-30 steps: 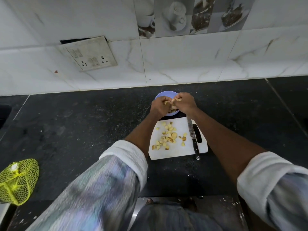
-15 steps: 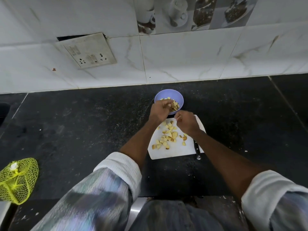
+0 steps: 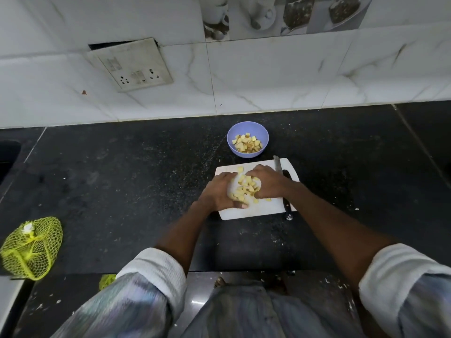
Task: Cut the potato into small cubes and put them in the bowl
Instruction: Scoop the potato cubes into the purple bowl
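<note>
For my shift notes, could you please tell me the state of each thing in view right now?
Bowl: upright, partly filled with potato cubes.
Potato cubes on board: heaped between both hands.
Left hand: cupped against the heap.
Right hand: cupped against the heap.
Knife: lying flat on the cutting board, unheld.
Net bag: lying on the counter.

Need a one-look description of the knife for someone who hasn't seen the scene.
On the black counter lies a white cutting board, just below the purple bowl. The knife lies along the board's right edge, blade toward the wall: the only dark-handled, metal thing there.
</note>
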